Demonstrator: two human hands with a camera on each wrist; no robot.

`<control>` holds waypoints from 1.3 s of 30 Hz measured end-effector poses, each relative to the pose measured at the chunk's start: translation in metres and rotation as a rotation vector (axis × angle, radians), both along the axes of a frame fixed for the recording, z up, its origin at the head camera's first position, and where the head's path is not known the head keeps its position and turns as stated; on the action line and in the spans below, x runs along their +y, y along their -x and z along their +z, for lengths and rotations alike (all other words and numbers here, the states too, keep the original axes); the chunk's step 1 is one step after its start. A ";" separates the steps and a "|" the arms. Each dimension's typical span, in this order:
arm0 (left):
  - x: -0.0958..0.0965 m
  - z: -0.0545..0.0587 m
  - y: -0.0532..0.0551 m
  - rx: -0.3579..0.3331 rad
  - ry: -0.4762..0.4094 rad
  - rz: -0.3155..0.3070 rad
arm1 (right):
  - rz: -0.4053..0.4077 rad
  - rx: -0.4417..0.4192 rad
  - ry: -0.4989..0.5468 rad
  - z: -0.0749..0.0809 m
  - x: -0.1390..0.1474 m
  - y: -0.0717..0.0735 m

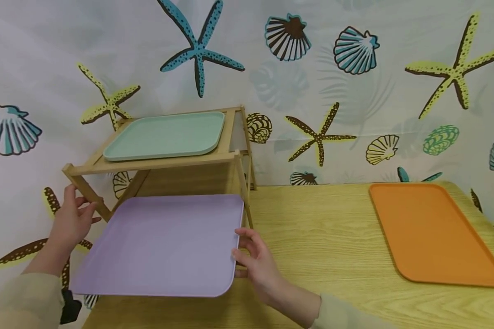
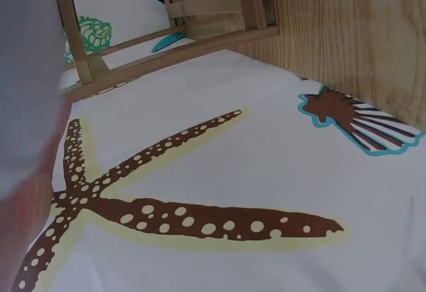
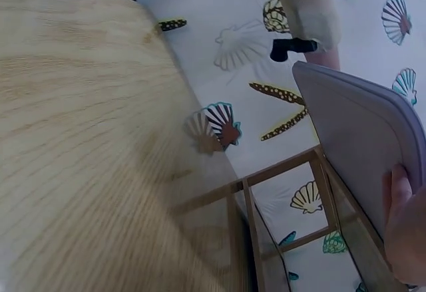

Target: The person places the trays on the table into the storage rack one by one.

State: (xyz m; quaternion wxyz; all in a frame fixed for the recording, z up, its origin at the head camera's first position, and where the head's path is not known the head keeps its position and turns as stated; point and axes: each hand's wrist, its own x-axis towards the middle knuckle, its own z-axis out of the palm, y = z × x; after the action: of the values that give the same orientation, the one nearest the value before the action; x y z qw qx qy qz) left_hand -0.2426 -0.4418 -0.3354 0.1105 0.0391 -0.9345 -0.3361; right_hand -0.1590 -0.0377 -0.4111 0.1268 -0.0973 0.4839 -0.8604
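A lilac tray (image 1: 169, 246) sticks out toward me from under the top of a wooden two-tier rack (image 1: 177, 162), its front part tilted down. My right hand (image 1: 261, 267) pinches the tray's right rim, with the thumb near the top side and fingers beneath, as the right wrist view also shows on the tray's underside (image 3: 359, 119). My left hand (image 1: 72, 221) grips the rack's front left post, with fingers showing on both sides of the wood. In the left wrist view only a blurred edge of that hand (image 2: 30, 212) appears. A mint green tray (image 1: 166, 135) lies on the rack's top.
An orange tray (image 1: 436, 233) lies on the wooden table (image 1: 313, 237) at the right. Behind and to the left hangs a cloth (image 1: 333, 91) printed with starfish and shells, close to the rack's left side.
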 end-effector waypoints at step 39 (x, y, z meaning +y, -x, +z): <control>0.003 -0.005 -0.003 0.079 0.005 0.026 | -0.102 0.278 -0.245 -0.008 -0.030 0.020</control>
State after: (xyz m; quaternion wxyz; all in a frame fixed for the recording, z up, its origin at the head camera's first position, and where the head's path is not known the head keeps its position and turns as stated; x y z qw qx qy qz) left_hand -0.2397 -0.4390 -0.3406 0.1520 0.0377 -0.9297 -0.3333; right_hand -0.1789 -0.0673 -0.4186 0.0258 -0.1743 0.6021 -0.7787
